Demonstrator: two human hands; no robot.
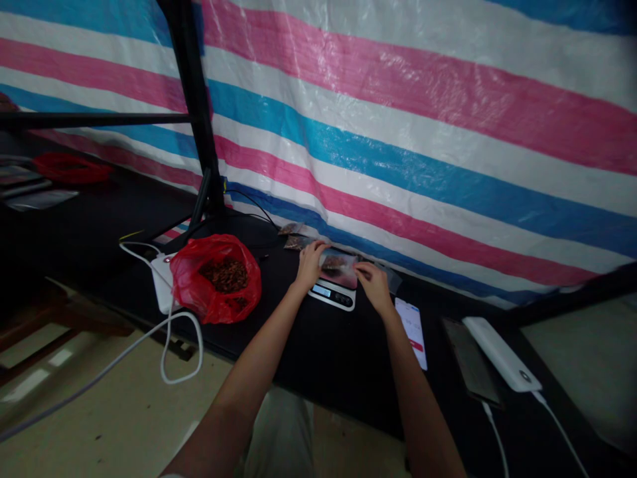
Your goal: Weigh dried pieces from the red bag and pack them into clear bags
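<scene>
Both hands [342,269] hold a clear pouch [338,263] lengthwise left-to-right on the scale [332,294].

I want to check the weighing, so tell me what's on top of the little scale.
A small clear bag with dark contents lies on the scale, held by the left hand and right hand. The bag covers the platform; the lit display's reading is too small to tell.

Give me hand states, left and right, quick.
Left hand: fingers closed on the left end of the clear packet on the scale.
Right hand: gripping the packet's right end.
</scene>
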